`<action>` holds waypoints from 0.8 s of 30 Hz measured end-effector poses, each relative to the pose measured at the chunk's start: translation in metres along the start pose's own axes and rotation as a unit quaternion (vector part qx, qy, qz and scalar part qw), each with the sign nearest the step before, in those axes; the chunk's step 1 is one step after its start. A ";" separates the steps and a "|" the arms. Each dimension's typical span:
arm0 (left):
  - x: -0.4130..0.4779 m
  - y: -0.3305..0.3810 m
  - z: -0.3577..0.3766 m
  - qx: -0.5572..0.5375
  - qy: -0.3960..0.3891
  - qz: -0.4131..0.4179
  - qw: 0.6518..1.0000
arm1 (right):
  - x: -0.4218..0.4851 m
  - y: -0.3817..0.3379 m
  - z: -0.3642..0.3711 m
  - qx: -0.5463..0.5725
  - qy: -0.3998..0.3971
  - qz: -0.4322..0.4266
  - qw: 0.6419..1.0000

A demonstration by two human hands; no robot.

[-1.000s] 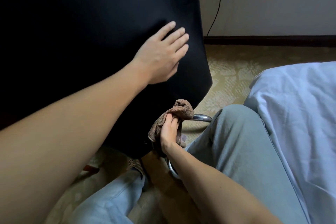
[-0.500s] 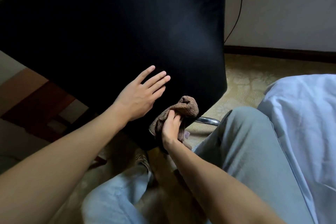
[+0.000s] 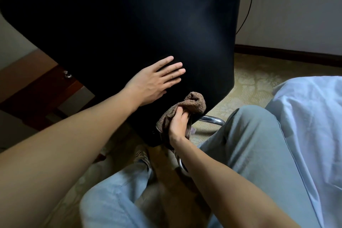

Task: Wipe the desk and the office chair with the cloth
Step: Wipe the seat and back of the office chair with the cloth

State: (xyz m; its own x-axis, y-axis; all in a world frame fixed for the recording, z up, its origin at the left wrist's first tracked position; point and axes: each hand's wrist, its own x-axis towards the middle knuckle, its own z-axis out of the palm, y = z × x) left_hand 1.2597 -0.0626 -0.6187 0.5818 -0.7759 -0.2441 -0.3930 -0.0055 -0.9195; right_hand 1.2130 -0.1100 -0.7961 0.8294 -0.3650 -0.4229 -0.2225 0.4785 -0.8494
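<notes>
The black backrest of the office chair [image 3: 129, 24] fills the upper left of the head view. My left hand [image 3: 155, 81] lies flat on its lower part, fingers spread and empty. Just below and to the right, my right hand [image 3: 178, 125] grips a bunched brown cloth [image 3: 194, 102] pressed against the backrest's bottom right edge. A chrome piece of the chair frame [image 3: 212, 120] shows behind the cloth. A corner of the dark wooden desk [image 3: 37, 79], with a small metal drawer knob, is visible at the left behind the chair.
My legs in light trousers [image 3: 249, 153] sit close under the chair. White bedding [image 3: 311, 126] lies at the right. Patterned carpet [image 3: 255, 83] runs to a dark skirting board and a pale wall with a black cable [image 3: 249, 5] hanging down.
My view has tilted, so the chair back sits higher and the desk appears at left. My left hand slid lower on the backrest. The cloth in my right hand stays at the bottom edge.
</notes>
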 end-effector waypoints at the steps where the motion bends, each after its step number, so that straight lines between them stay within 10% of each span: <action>1: 0.004 0.000 -0.001 0.006 -0.003 0.000 1.000 | 0.001 0.001 -0.001 0.000 0.001 -0.004 1.000; 24: 0.103 -0.005 -0.059 -0.028 -0.080 -0.064 0.994 | 0.008 0.006 -0.065 0.008 -0.032 0.062 0.998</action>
State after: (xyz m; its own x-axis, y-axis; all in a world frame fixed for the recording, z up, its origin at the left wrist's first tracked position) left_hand 1.2796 -0.1794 -0.6210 0.7330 -0.6568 -0.1769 -0.3454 -0.1354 -0.9286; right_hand 1.1852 -0.1626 -0.8253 0.8273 -0.2509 -0.5026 -0.3177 0.5289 -0.7870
